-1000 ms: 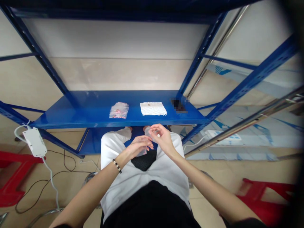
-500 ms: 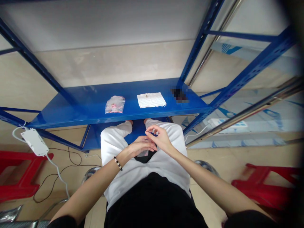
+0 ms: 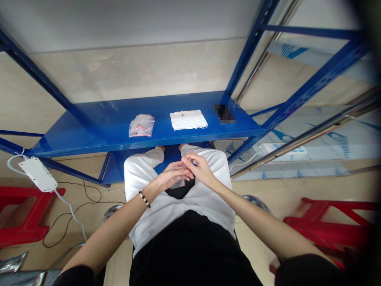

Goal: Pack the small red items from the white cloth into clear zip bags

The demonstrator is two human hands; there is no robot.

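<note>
Over my lap, my left hand [image 3: 174, 172] is closed on a small clear plastic bag [image 3: 178, 183] that hangs below its fingers. My right hand [image 3: 199, 167] touches the left one, thumb and fingers pinched together at the top of the bag; whatever is between them is too small to make out. On the blue shelf [image 3: 110, 119] lies a clear bag with pink and red pieces [image 3: 141, 126]. A white cloth [image 3: 189, 120] with a tiny brownish item on it lies to the right of that bag.
A dark, partly blurred object [image 3: 224, 114] lies at the shelf's right end. A white power strip [image 3: 38, 174] hangs at the left post, cables below it. Red stools [image 3: 26, 234] stand on both sides. Silvery packets [image 3: 13, 263] show at the lower left.
My right hand's fingertips have come down onto the left hand and the bag. The bag shows more below my left fingers. The whole view has shifted slightly.
</note>
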